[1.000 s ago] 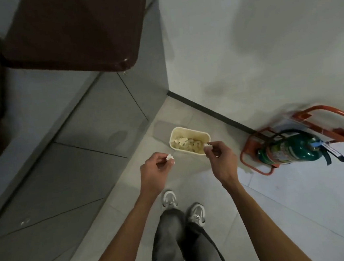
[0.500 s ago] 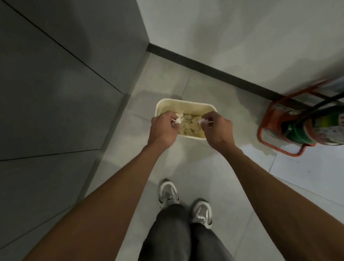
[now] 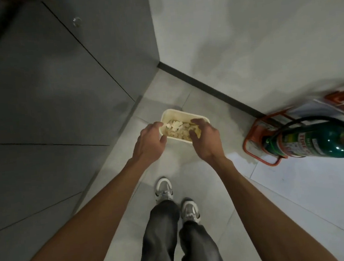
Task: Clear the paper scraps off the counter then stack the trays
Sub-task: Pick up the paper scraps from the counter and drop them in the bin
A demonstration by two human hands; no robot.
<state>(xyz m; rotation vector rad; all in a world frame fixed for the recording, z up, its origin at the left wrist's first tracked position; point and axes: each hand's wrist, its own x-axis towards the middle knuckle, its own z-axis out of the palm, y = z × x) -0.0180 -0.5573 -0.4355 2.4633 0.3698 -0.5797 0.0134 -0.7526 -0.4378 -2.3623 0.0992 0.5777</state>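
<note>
The bin (image 3: 183, 113) is cream and the paper scraps (image 3: 180, 129) in it are off-white and beige, on a pale grey tiled floor (image 3: 202, 173). The cabinet (image 3: 47, 89) is dark grey, the wall (image 3: 241, 29) white with a black skirting (image 3: 204, 85). The fire extinguisher (image 3: 325, 143) is green with a red-and-white label, its stand (image 3: 252, 143) orange-red; the trousers (image 3: 162, 236) are dark grey, the shoes (image 3: 164, 189) white and silver.

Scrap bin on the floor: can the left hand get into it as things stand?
Likely yes. The cream bin is open-topped, and only the open left hand and right hand hang over its near rim; nothing else covers the paper scraps. Height above it is unclear.
</note>
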